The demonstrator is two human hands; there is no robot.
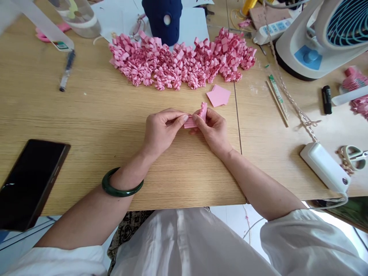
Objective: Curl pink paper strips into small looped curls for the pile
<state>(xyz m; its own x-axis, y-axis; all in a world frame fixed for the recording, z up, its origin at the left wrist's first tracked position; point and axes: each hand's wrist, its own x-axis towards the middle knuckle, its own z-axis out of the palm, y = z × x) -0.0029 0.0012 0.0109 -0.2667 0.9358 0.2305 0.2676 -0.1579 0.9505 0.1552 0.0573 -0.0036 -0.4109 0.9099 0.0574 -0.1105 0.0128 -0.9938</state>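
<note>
- One head-worn camera is looking forward and down — from above the white garment, which is showing at the bottom edge.
- It is facing the desk, with the left hand and right hand appearing near, mid-frame — the fan is standing farther off, upper right.
</note>
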